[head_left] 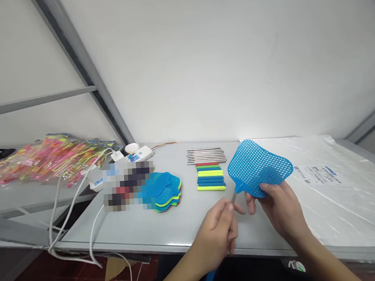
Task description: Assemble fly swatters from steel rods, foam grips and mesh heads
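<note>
My right hand [279,209] pinches the lower edge of a blue mesh fly swatter head [255,166], thumb on its face. A metal rod [234,197] meets the neck of this head, and my left hand [220,227] is closed around it. Below my left wrist shows a piece of blue handle [210,279]; how it joins the rod is hidden. Ahead of my hands lie several metal rods [206,155] in a row. Just in front of them are several handle tubes [210,179] in red, green, blue and yellow. To the left rests a stack of swatter heads [167,192], blue on top.
A pixelated patch [127,186] covers something left of the stack. Behind it is a white power strip [142,154] with cables [79,193]. Bagged colourful items [58,157] are piled at far left. A plastic-wrapped white package [346,194] takes up the table's right side.
</note>
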The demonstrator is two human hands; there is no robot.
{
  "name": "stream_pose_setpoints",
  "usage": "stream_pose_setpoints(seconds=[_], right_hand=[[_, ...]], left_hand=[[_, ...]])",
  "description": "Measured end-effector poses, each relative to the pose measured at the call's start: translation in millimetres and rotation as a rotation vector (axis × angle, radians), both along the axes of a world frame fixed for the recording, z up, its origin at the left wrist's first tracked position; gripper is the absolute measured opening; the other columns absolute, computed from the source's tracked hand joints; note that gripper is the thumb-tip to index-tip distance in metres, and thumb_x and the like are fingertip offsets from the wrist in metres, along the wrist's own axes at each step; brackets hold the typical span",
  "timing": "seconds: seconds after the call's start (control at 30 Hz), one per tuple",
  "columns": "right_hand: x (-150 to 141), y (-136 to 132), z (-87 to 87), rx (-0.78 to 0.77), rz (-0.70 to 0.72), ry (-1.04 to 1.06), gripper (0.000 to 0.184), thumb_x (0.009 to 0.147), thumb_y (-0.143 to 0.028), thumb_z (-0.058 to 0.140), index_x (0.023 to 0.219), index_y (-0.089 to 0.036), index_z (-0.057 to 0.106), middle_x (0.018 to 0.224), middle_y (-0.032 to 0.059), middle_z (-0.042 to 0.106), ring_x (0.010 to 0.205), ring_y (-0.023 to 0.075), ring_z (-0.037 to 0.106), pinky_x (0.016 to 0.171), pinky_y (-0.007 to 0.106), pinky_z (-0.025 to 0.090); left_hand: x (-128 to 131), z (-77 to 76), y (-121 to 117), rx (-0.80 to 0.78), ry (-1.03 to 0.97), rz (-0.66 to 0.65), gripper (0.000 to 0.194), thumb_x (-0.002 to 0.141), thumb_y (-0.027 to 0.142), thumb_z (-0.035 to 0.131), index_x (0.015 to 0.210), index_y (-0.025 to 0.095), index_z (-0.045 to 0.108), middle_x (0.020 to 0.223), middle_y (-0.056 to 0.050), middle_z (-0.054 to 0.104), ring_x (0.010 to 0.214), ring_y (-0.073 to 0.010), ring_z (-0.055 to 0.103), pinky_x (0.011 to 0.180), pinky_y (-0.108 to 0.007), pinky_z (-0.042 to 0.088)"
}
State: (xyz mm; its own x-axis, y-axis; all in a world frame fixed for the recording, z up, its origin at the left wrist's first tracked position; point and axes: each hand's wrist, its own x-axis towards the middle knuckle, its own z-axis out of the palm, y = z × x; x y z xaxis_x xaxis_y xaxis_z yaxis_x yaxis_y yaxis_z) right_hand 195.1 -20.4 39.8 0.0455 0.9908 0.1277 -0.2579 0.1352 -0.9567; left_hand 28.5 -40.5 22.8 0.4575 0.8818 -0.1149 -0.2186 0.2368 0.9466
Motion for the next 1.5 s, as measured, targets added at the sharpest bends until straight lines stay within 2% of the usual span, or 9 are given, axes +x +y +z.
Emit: stream_pose_setpoints(seconds=[0.17, 0.33, 0.43, 0.5, 0.67, 0.97, 1.13, 1.33, 1.5], right_hand=[[8.2, -4.6, 6.5, -0.024, 0.165, -0.03, 0.016, 0.085, -0.025, 0.045, 0.072, -0.021, 0.053, 0.062, -0.0002, 0.056, 0.05, 0.0166, 0.052, 0.063, 0.036, 0.045], [17.3, -8.1, 4.7, -0.087, 0.305, -0.077, 0.024, 0.086, -0.033, 0.044, 0.065, -0.021, 0.05, 0.049, -0.0029, 0.043, 0.041, 0.0147, 0.041, 0.05, 0.034, 0.039], [19.9, -14.9, -0.8, -0.122, 0.269, -0.096, 0.028, 0.085, -0.037, 0.047, 0.061, -0.022, 0.044, 0.048, -0.0034, 0.041, 0.041, 0.0113, 0.034, 0.044, 0.029, 0.034], [19.9, -22.9, -3.3, -0.192, 0.189, -0.104, 0.029, 0.084, -0.039, 0.051, 0.062, -0.021, 0.044, 0.053, -0.0024, 0.046, 0.045, 0.011, 0.039, 0.045, 0.026, 0.038], [13.2, -46.9, 1.9, -0.357, -0.03, -0.124, 0.024, 0.079, -0.042, 0.065, 0.082, -0.019, 0.059, 0.082, 0.0025, 0.059, 0.079, 0.0181, 0.057, 0.071, 0.032, 0.054], [-13.0, -55.6, 7.9, -0.204, 0.162, -0.249, 0.04, 0.089, -0.048, 0.057, 0.066, -0.022, 0.038, 0.06, -0.0054, 0.036, 0.055, 0.0103, 0.035, 0.054, 0.025, 0.035], [-14.5, -51.5, 7.4, -0.252, 0.322, -0.371, 0.039, 0.092, -0.049, 0.052, 0.067, -0.021, 0.04, 0.063, -0.0052, 0.036, 0.058, 0.0105, 0.035, 0.056, 0.026, 0.034], [-10.4, -49.6, -15.2, -0.305, 0.298, -0.329, 0.036, 0.092, -0.048, 0.053, 0.07, -0.022, 0.041, 0.063, -0.0057, 0.036, 0.058, 0.0106, 0.035, 0.058, 0.026, 0.035], [-6.3, -40.0, -23.4, -0.226, 0.233, -0.217, 0.038, 0.094, -0.045, 0.052, 0.068, -0.022, 0.035, 0.06, -0.0062, 0.032, 0.053, 0.0098, 0.031, 0.051, 0.027, 0.028]], left_hand=[[0.6, 5.0, -2.2, 0.011, 0.036, -0.016, 0.035, 0.097, 0.047, 0.04, 0.102, 0.018, 0.059, 0.049, 0.01, 0.032, 0.036, -0.0067, 0.029, 0.041, -0.016, 0.034], [-9.3, 11.0, -10.3, 0.055, 0.08, -0.052, 0.035, 0.097, 0.046, 0.042, 0.102, 0.018, 0.062, 0.049, 0.009, 0.034, 0.04, -0.0081, 0.031, 0.045, -0.018, 0.036], [-14.7, 13.2, -16.5, 0.102, 0.113, -0.059, 0.035, 0.096, 0.045, 0.043, 0.097, 0.017, 0.064, 0.048, 0.008, 0.036, 0.043, -0.0093, 0.033, 0.048, -0.018, 0.035], [-18.0, 13.6, -20.9, 0.117, 0.146, -0.073, 0.036, 0.096, 0.045, 0.043, 0.093, 0.017, 0.065, 0.048, 0.007, 0.038, 0.045, -0.0098, 0.035, 0.049, -0.018, 0.035], [-24.3, 13.1, -31.8, 0.152, 0.233, -0.099, 0.036, 0.097, 0.044, 0.04, 0.091, 0.017, 0.064, 0.051, 0.006, 0.041, 0.048, -0.0107, 0.037, 0.052, -0.02, 0.035], [-30.2, 14.6, -39.8, 0.216, 0.325, -0.165, 0.038, 0.1, 0.041, 0.034, 0.084, 0.019, 0.059, 0.053, 0.004, 0.044, 0.051, -0.0114, 0.04, 0.055, -0.022, 0.033], [-33.5, 12.1, -37.9, 0.129, 0.304, -0.197, 0.042, 0.1, 0.047, 0.031, 0.081, 0.018, 0.055, 0.056, 0.004, 0.043, 0.053, -0.0106, 0.038, 0.053, -0.022, 0.032], [-37.5, 6.3, -29.1, 0.049, 0.256, -0.261, 0.043, 0.098, 0.052, 0.035, 0.092, 0.016, 0.057, 0.057, 0.006, 0.044, 0.053, -0.009, 0.04, 0.054, -0.021, 0.035], [-45.3, -2.7, -19.4, -0.185, 0.077, -0.449, 0.046, 0.095, 0.059, 0.035, 0.094, 0.017, 0.055, 0.056, 0.008, 0.035, 0.046, -0.007, 0.029, 0.047, -0.02, 0.035]])
